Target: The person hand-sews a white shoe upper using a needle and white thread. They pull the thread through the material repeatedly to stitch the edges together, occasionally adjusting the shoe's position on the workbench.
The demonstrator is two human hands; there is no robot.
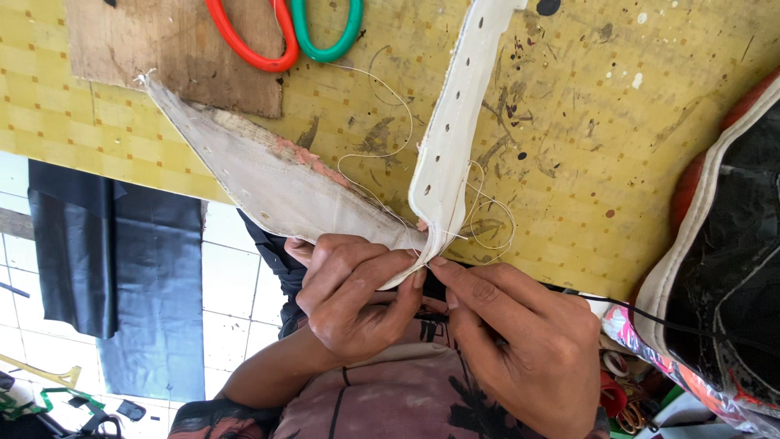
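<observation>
My left hand (353, 293) grips the lower end of a white shoe upper piece (451, 122), a long strip with a row of punched eyelet holes that runs up the yellow table. A grey-white lining flap (260, 167) spreads from it to the left. My right hand (520, 341) pinches the same end at the fold, fingertips touching the left hand's. A thin white thread (382, 122) loops loosely over the table from the pinched spot. I cannot make out a needle.
The yellow patterned tabletop (617, 138) is stained with dark marks. Scissors with an orange handle (248, 36) and a green one lie on a brown board (162, 49) at the top. A black-and-white shoe part (731, 244) sits at right. Tiled floor and dark cloth (122, 260) show at left.
</observation>
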